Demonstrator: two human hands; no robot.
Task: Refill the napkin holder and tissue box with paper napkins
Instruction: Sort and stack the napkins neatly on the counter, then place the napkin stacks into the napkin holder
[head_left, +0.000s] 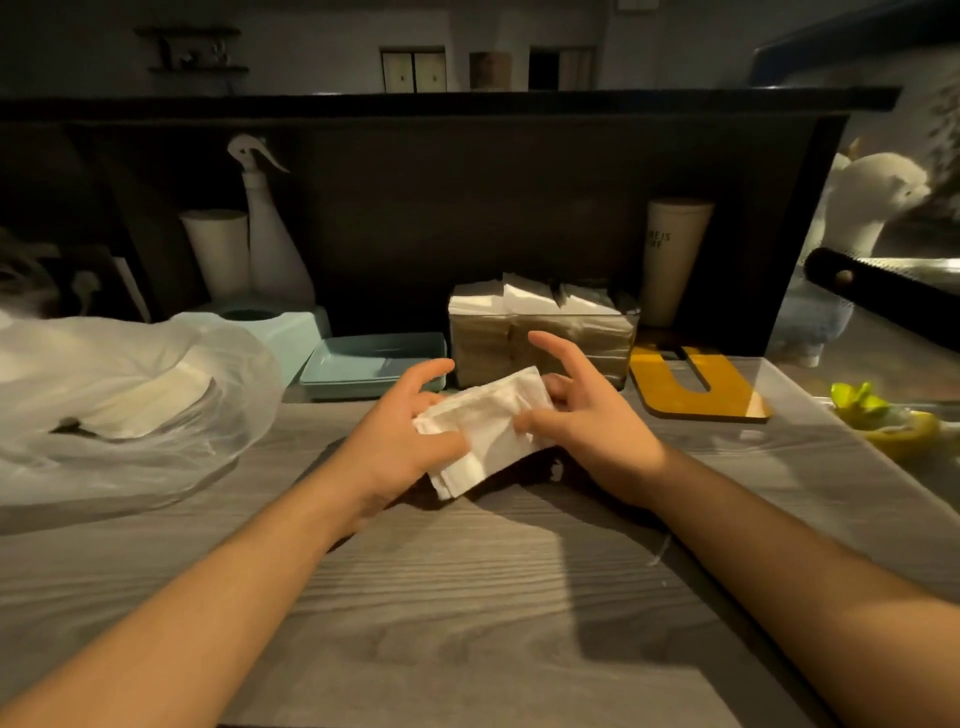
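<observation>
Both hands work above a grey wood-grain counter (467, 597). The left hand (400, 441) grips the near left side of a small stack of white folded paper napkins (488, 431), thumb laid across the top, index finger raised clear. The right hand (587, 421) holds the stack's far right side, thumb on top, index finger extended forward and free. The stack is tilted and held just above the counter, directly in front of a clear rectangular plastic napkin holder (543, 338), which stands against the dark back panel and is packed with upright white napkins. Left of the holder lies a shallow pale-teal tray (371, 364), and behind that a pale-teal tissue box with a round top opening (280, 325). A translucent plastic bag containing more white napkins (119, 395) sits at far left. A yellow letter-shaped board (696, 384) lies right of the holder.
</observation>
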